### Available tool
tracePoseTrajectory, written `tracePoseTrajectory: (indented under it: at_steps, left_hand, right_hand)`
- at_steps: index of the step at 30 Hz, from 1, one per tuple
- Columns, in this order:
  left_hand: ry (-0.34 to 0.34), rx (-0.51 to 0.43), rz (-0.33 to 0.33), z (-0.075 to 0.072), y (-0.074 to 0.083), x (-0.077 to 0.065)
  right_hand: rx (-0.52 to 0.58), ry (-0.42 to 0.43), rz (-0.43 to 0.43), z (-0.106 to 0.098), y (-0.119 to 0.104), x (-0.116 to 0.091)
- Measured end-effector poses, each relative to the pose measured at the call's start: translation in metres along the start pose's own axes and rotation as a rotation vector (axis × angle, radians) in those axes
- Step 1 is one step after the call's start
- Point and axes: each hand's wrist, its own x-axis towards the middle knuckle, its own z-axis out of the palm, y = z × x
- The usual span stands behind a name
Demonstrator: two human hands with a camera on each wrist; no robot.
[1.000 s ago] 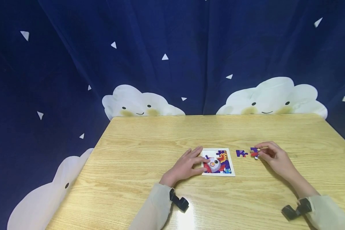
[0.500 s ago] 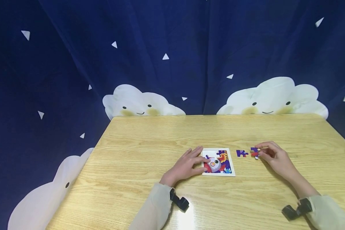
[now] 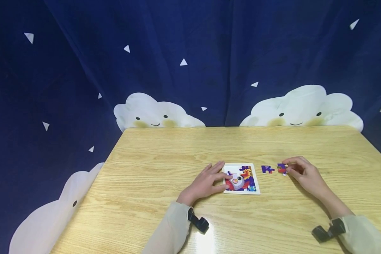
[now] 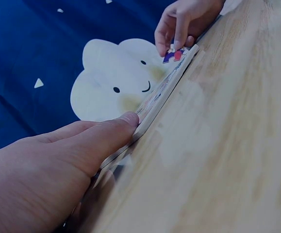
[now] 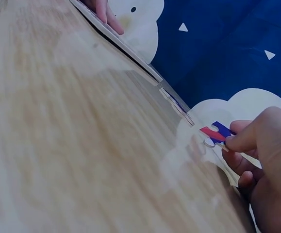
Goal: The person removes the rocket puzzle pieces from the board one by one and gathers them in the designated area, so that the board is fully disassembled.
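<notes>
A white-framed jigsaw puzzle point(image 3: 241, 179) with a rocket picture lies on the table, with bare white showing in its upper left part. My left hand point(image 3: 206, 181) rests on its left side, fingers extended over the frame and picture. In the left wrist view the thumb point(image 4: 113, 133) presses along the frame's edge. To the right of the frame, my right hand point(image 3: 306, 176) pinches a purple and red puzzle piece point(image 5: 217, 132) between thumb and fingers, tilted up in the right wrist view. Between frame and right hand lies another purple puzzle piece point(image 3: 267, 169).
The wooden table point(image 3: 165, 151) extends to a dark blue curtain point(image 3: 184, 31) with white clouds and triangles at its far edge. Each wrist wears a black strap with a small camera point(image 3: 202, 225).
Both hands stay in place, the left on the frame and the right holding its piece. The whole head view shifts very slightly.
</notes>
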Motion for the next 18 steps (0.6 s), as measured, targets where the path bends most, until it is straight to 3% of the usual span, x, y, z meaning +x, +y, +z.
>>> tracePoseTrajectory:
  at_steps: [18]
  left_hand:
    - [-0.001, -0.002, 0.001, -0.0007, 0.0002, 0.0003]
  right_hand:
    - [-0.029, -0.074, 0.017, -0.0017, 0.0074, 0.0021]
